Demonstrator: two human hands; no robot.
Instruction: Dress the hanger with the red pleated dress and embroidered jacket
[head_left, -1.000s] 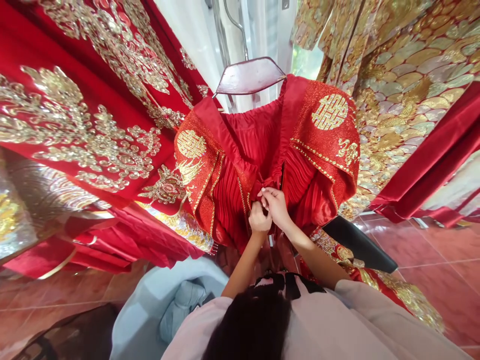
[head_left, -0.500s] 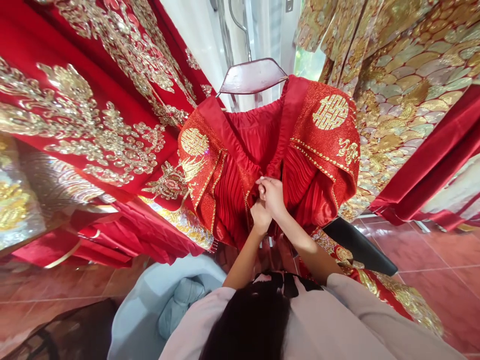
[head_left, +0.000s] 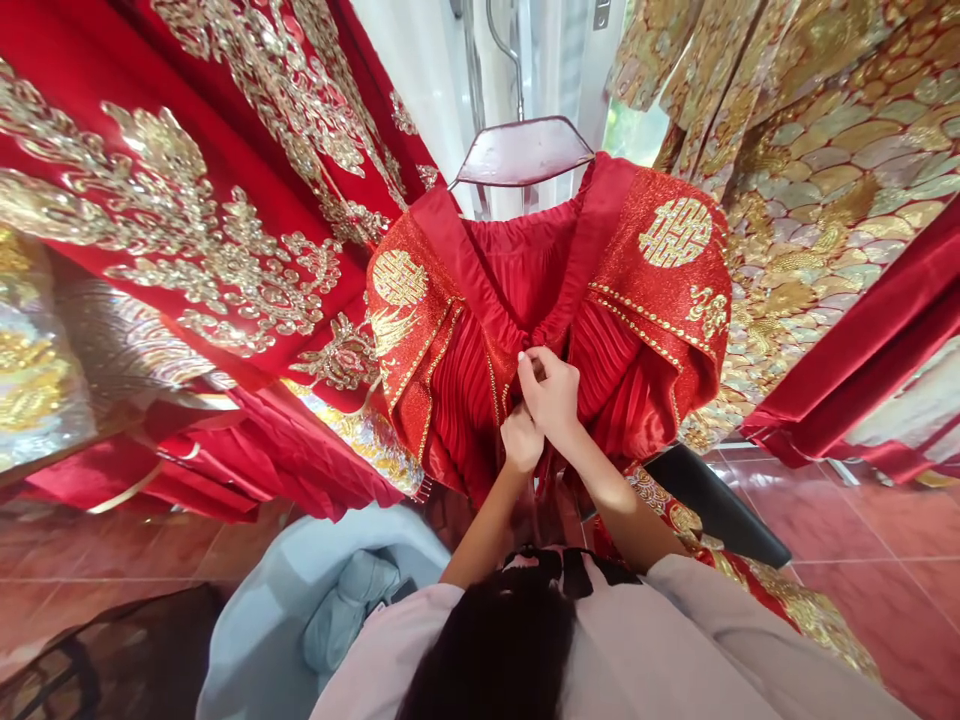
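Observation:
A red pleated garment (head_left: pixel 465 350) with gold embroidered medallions and gold-beaded edges hangs in front of me on a hanger (head_left: pixel 525 152). At the bottom of its V-shaped neckline, my right hand (head_left: pixel 553 392) pinches the gathered red fabric between thumb and fingertips. Just below and to the left, my left hand (head_left: pixel 523 438) is closed in a fist against the front of the garment. What lies inside the left fist is hidden, though red cloth surrounds it. The two hands touch or nearly touch.
A red gown (head_left: pixel 247 220) with gold beading hangs on the left, and a gold scale-patterned garment (head_left: pixel 832 170) on the right. Below left stands a pale blue tub (head_left: pixel 247 590) holding grey-blue cloth (head_left: pixel 352 600). A black flat object (head_left: pixel 720 505) lies low at the right.
My right hand's fingers have opened a little from their tight curl into a pinch at the neckline. The left fist stays below it. The whole view has shifted slightly.

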